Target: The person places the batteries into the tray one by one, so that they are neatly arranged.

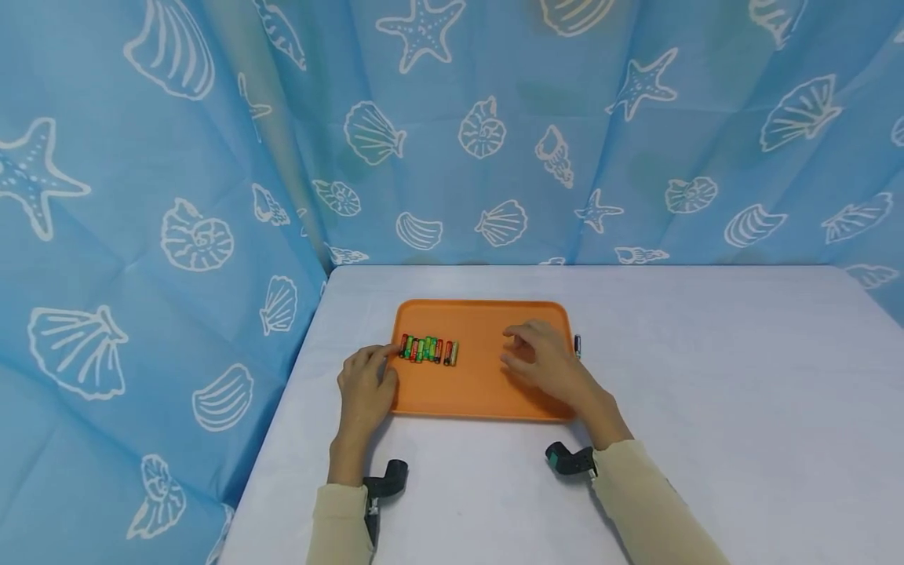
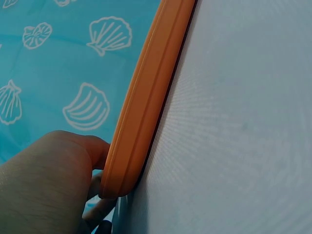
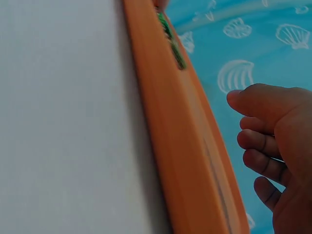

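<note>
Left hand point(image 1: 365, 384) rested released on the orange tray's point(image 1: 480, 392) edge beside roughly eight hard-to-count batteries point(image 1: 429, 350); right hand point(image 1: 544, 362) hovered loosely curled, grasping nothing.

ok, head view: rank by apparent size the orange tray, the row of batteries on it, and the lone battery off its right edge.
1. Flat orange plastic tray, by far the largest.
2. Row of green and red cylindrical batteries, side by side on the tray's left part.
3. Single small dark battery on the white table beside the tray's right rim, smallest.
</note>
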A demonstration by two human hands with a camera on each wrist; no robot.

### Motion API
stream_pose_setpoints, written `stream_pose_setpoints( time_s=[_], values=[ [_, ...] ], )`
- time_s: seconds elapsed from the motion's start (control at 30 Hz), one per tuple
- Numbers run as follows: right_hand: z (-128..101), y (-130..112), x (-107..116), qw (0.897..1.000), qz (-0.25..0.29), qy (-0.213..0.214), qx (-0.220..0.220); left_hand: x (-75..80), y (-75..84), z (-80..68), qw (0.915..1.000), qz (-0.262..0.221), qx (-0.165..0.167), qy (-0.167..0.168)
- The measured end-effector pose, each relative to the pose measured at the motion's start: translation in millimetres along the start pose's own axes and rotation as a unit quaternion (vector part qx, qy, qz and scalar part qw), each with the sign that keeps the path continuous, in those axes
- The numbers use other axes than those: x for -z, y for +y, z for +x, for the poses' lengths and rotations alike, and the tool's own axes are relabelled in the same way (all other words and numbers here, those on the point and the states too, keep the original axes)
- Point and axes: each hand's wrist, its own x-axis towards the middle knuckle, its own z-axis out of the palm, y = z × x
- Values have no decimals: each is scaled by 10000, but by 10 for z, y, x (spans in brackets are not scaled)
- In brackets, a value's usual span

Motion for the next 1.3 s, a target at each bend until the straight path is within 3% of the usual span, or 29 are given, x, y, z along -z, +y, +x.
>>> stream_pose_setpoints(
  time_s=[0.53,0.7,0.93,1.3],
  values=[
    [-268,442,388,9985,-294,248,-384,27,-54,-42,9998,52,158,-55],
    [-338,572,485,9964,-292,197,-776,19,-65,-45,9999,89,120,-46],
    [-388,727,531,9958,-136,117,-894,25,-32,-33,9996,85,197,-169],
    [-443,842,542,9942,-320,80,-1023,0,6,-6,9997,103,166,-174]
  ],
)
